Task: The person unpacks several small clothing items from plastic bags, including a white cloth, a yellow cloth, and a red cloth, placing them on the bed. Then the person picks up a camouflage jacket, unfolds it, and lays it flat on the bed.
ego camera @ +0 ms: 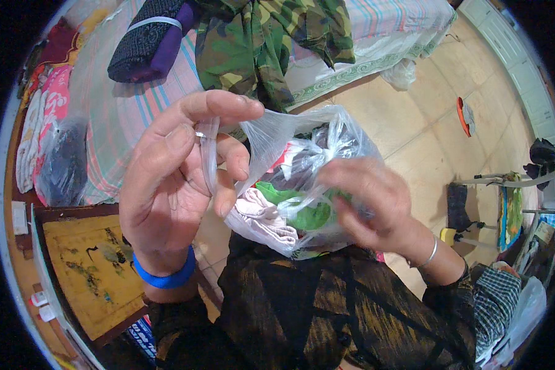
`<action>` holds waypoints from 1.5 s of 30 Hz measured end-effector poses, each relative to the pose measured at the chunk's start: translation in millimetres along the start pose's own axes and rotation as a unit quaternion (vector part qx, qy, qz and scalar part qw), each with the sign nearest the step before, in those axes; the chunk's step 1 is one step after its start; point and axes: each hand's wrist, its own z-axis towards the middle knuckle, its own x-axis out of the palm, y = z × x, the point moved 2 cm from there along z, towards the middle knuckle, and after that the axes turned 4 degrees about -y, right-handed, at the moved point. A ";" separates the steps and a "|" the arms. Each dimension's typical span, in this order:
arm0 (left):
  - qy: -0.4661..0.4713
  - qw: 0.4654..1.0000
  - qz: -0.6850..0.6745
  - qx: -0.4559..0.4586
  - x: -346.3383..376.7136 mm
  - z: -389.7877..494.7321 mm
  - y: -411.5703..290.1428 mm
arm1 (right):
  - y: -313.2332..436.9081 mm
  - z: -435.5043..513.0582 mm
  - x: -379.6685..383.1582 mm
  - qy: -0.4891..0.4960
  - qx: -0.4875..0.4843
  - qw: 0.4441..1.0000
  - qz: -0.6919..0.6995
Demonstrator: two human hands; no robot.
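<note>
A clear plastic bag point(270, 132) hangs before my body, stuffed with folded cloth. Inside it I see a pale pink folded cloth point(261, 217), a bright green item point(312, 215) and dark cloth. My left hand point(166, 171), with a blue wristband, holds a stretched handle of the bag looped across its fingers. A gathered knot point(326, 155) of plastic sits at the top of the bag. Beside this knot is my right hand point(374, 199), with a silver-coloured bangle at the wrist. It is blurred, and its fingertips' grip on the plastic is unclear.
Ahead stands a bed with a striped sheet point(374, 23), bearing camouflage clothing point(245, 51) and a rolled dark textile point(150, 41). A yellow-topped low table point(92, 268) is at left. An orange-edged slipper point(465, 118) lies on the tiled floor point(434, 143); a rack point(508, 178) stands at right.
</note>
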 end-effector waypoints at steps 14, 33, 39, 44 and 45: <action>0.003 0.996 0.068 -0.061 41.0 16.6 26.6 | -10.6 1.4 -20.7 -0.183 0.057 0.974 0.124; 0.121 0.979 0.073 -0.149 73.9 46.6 36.2 | -0.4 34.0 -48.1 -0.143 0.033 0.982 0.121; 0.023 0.996 0.069 -0.044 59.1 46.0 24.6 | -10.7 9.2 -8.1 -0.164 0.022 0.986 -0.019; 0.068 0.926 0.368 0.046 52.1 48.9 28.9 | -20.2 -5.4 22.7 -0.231 0.109 0.965 0.060; 0.078 0.883 0.445 0.127 53.5 48.3 24.4 | -25.1 -7.5 24.0 -0.245 0.183 0.939 0.160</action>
